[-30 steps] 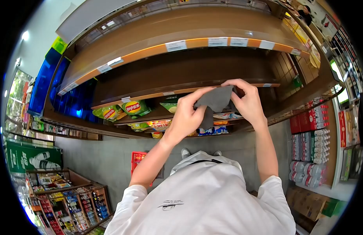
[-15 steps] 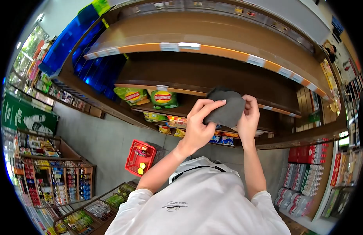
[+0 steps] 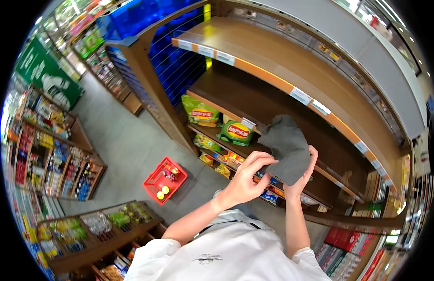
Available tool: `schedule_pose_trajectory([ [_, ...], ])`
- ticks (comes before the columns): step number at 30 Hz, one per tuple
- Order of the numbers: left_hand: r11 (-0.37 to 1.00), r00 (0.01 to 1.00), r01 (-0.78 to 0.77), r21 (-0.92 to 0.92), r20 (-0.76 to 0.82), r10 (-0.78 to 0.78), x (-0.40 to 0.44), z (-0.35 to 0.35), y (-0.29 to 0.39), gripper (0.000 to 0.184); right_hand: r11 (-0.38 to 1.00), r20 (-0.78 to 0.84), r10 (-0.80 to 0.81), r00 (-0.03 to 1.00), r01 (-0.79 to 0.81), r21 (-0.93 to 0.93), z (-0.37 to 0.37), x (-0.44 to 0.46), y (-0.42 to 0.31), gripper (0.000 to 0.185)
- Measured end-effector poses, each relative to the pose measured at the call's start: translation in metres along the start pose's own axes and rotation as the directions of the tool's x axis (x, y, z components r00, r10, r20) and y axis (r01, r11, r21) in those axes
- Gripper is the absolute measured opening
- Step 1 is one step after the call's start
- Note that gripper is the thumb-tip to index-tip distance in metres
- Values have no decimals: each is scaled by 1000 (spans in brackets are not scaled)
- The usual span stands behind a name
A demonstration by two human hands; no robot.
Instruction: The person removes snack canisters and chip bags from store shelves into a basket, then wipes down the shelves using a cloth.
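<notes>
A dark grey cloth (image 3: pixel 292 147), loosely folded, is in front of the shelving. My right hand (image 3: pixel 301 180) grips its lower right side, thumb and fingers around the edge. Close to the cloth's lower left edge is my left hand (image 3: pixel 247 180), its fingers curved and the thumb held apart from them. The left fingertips are at the cloth's edge, and I cannot tell whether they touch it. Behind the cloth, a brown shelf (image 3: pixel 240 96) runs across. Green chip bags (image 3: pixel 236 133) stand on the level below it, left of the cloth.
A red shopping basket (image 3: pixel 149 181) with a few items sits on the grey floor to the left. The upper shelf (image 3: pixel 259 44) has an orange edge with price labels. Blue wire-fenced goods (image 3: pixel 172 61) flank the shelving. Low display racks (image 3: pixel 146 220) stand at lower left.
The view has turned, so the shelving now slants down to the right. The cloth hangs more spread out. My left hand has come away from its face toward the lower left edge.
</notes>
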State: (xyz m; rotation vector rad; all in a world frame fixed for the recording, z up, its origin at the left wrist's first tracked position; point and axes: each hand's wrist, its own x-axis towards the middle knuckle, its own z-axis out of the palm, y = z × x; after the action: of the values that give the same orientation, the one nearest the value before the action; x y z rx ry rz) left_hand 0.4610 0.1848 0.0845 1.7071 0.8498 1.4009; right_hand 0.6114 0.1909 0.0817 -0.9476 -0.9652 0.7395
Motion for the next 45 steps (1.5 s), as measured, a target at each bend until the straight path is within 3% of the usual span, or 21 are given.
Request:
schedule_pose_trajectory([
  [3, 999, 997, 36, -8, 65, -35, 0, -5, 5, 45, 999, 51, 19, 999, -20, 26, 3, 8, 18, 37],
  [10, 983, 993, 71, 171, 86, -86, -4, -21, 10, 47, 924, 73, 147, 987, -163, 345, 24, 6, 32, 40],
  [13, 984, 994, 90, 155, 42, -98, -3, -21, 7, 44, 934, 49, 75, 996, -87, 346, 30, 4, 41, 41],
  [18, 992, 997, 76, 105, 9, -77, 5, -26, 0, 41, 971, 31, 2, 1000, -9, 237, 34, 14, 41, 43],
  [19, 993, 997, 73, 91, 12, -74, 6, -32, -4, 41, 991, 23, -67, 997, 64, 121, 32, 15, 45, 44],
  [20, 991, 998, 53, 127, -23, -50, 9, -39, -9, 40, 990, 23, -138, 990, 138, 1, 33, 17, 49, 46],
  [22, 983, 998, 23, 184, -57, -12, 15, -58, -18, 39, 983, -13, -177, 984, 176, -51, 42, 17, 52, 47],
  [24, 925, 998, -45, 377, -29, 60, 24, -83, -35, 47, 971, -53, -219, 974, 212, -108, 55, 18, 56, 48],
  [26, 831, 995, -88, 549, 6, 102, 40, -114, -54, 56, 902, -56, -341, 938, 309, -302, 71, 23, 61, 46],
  [31, 655, 981, -183, 733, 182, 71, 76, -170, -107, 70, 884, -82, -377, 923, 332, -330, 112, 43, 63, 40],
  [33, 664, 981, -174, 727, 184, 55, 73, -170, -121, 71, 976, -256, -210, 944, 186, -114, 124, 49, 62, 43],
  [35, 672, 981, -168, 721, 189, 42, 76, -172, -128, 72, 944, -244, -298, 923, 248, -217, 118, 64, 71, 44],
  [38, 687, 976, -155, 710, 216, -3, 82, -177, -131, 71, 822, -18, -366, 930, 314, -476, 127, 83, 66, 41],
  [41, 733, 984, -123, 669, 180, 1, 85, -174, -137, 68, 853, 16, -164, 986, 150, -499, 147, 99, 74, 32],
  [43, 760, 990, -107, 641, 143, 18, 82, -173, -131, 65, 843, 101, -82, 991, 123, -523, 155, 106, 86, 24],
  [45, 759, 989, -98, 644, 147, 3, 77, -173, -133, 65, 703, 224, -86, 971, 218, -677, 173, 104, 91, 23],
])
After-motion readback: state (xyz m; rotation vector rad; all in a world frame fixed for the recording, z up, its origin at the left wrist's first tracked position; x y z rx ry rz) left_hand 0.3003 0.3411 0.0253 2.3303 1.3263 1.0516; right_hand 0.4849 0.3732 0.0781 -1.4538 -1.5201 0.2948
